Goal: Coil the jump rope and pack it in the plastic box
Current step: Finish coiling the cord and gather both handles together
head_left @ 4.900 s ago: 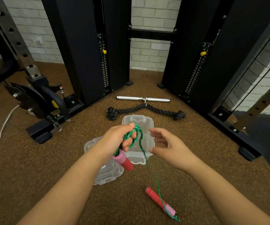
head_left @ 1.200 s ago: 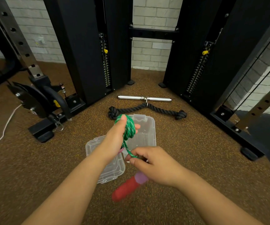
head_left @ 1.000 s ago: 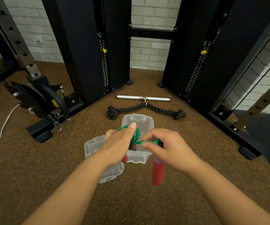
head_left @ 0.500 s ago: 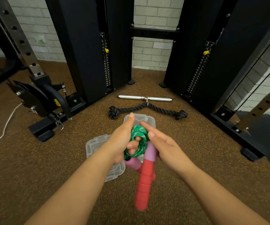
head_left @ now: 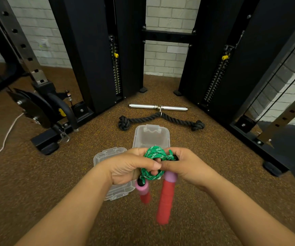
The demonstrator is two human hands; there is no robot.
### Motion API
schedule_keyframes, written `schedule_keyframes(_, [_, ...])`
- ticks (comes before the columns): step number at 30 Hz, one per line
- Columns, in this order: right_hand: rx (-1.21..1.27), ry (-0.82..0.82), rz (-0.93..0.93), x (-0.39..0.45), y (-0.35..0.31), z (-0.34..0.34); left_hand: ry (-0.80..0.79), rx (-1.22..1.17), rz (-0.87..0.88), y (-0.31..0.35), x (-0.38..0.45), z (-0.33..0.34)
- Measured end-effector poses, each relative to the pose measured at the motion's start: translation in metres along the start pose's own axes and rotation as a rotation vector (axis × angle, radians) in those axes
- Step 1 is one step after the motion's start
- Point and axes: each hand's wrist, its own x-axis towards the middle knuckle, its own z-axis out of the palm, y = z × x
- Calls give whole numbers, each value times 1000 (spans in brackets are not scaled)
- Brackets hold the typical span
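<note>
Brown speckled gym floor [head_left: 36, 183] runs under you, with black machine columns and a white brick wall behind. Your left hand [head_left: 129, 167] grips the green rope coil [head_left: 153, 157], fingers curled through it, and your right hand [head_left: 187, 166] pinches the coil's other side, thumb curled in against the turns. Both red handles hang free below: the short-looking one [head_left: 143, 190] under your left hand, the longer one [head_left: 166, 197] under your right. The clear box [head_left: 151, 135] sits open on the floor just beyond your hands; its lid [head_left: 107, 157] lies beside it, partly under your left wrist.

Watch the coil. It looks loose, so if you relax either hand before it is inside the box, the turns will likely spring apart. The dangling handles could catch the box rim or tip the light box as you lower the bundle, and they may be too long to lie flat inside.

Your hands hide the near end of the box and most of the coil's underside, so you cannot tell whether the rope's end is tucked. The longer handle is motion-blurred. A metal bar [head_left: 158, 107] and black rope [head_left: 161, 118] lie farther back.
</note>
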Motion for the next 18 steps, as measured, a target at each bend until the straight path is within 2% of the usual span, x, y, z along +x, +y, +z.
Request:
schedule_keyframes(5, [-192,173,24,7,7,3,155,-21,32,-3,7,9])
schedule_keyframes(9, [-264,295,7,9,8,2,291,106,110,-5,13,14])
schedule_keyframes(13, [-259,330,-10,10,11,3,398,304,177,-7,15,9])
schedule_keyframes(18, [-139,325,-10,14,17,1,510,321,254,0,13,8])
